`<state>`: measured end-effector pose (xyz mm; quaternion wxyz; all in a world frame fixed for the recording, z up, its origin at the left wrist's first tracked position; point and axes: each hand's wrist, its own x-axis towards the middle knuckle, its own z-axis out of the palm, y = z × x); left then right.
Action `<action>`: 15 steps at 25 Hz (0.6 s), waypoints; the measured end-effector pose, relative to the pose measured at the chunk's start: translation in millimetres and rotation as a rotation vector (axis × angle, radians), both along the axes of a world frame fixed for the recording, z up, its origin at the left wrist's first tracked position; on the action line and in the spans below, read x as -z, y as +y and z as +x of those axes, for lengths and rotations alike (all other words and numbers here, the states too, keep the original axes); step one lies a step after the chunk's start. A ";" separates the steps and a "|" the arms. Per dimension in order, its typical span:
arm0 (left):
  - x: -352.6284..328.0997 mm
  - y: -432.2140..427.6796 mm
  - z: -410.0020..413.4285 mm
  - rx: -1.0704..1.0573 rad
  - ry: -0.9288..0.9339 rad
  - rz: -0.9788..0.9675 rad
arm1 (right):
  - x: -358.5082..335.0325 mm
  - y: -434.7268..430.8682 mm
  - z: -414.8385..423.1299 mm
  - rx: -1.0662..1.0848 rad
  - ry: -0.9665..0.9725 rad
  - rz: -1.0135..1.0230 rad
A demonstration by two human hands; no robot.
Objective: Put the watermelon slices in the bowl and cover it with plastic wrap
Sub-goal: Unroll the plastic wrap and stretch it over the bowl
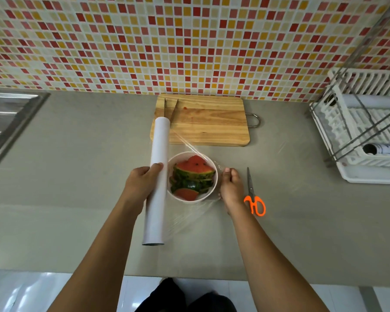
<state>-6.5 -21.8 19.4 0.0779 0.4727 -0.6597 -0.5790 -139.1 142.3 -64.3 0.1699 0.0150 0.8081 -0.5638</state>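
Observation:
A white bowl (214, 176) stands on the grey counter and holds several watermelon slices (193, 175) with green rinds and red flesh. My left hand (142, 182) grips a long white roll of plastic wrap (159, 154) just left of the bowl. A clear sheet of plastic wrap (189, 145) stretches from the roll across the top of the bowl. My right hand (231, 188) is at the bowl's right side, fingers pinched on the free edge of the sheet.
Orange-handled scissors (253, 197) lie right of my right hand. A wooden cutting board (207, 122) with metal tongs (170, 109) sits behind the bowl. A white dish rack (365, 131) is at the right, a steel sink (7, 118) at the far left.

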 end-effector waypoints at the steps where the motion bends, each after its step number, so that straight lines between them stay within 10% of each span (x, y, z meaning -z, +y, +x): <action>1: -0.4 -2.3 3.1 0.021 0.015 0.016 | -0.1 0.1 0.6 0.007 -0.008 -0.006; 7: 15.5 -9.3 1.6 0.105 -0.001 -0.088 | -2.2 -0.4 2.7 -0.009 0.020 -0.005; 15: 31.4 -13.0 0.9 0.077 -0.001 0.045 | -6.3 5.4 -7.5 -0.101 -0.299 -0.516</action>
